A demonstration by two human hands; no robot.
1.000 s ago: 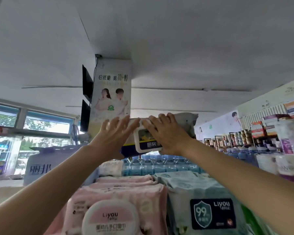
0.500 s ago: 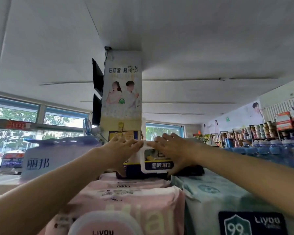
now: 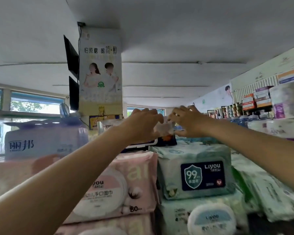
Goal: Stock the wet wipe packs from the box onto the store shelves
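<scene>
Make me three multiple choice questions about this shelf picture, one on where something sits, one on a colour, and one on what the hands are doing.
1. Where does the dark navy wipe pack lie?
A. on top of the stacked packs at the back
B. on the floor
C. inside a box

2. What colour is the wipe pack with the round lid at lower left of the stack?
A. yellow
B. pink
C. black

3. How are the left hand and right hand?
A. both hanging at the person's sides
B. both reaching forward over the navy pack, fingers spread
C. one holding a bottle

Answers: 1 A, it rests on the pink and pale green packs. 2 B, its wrapper and lid are pink. 3 B, both arms stretch forward, the hands close together above that pack.
</scene>
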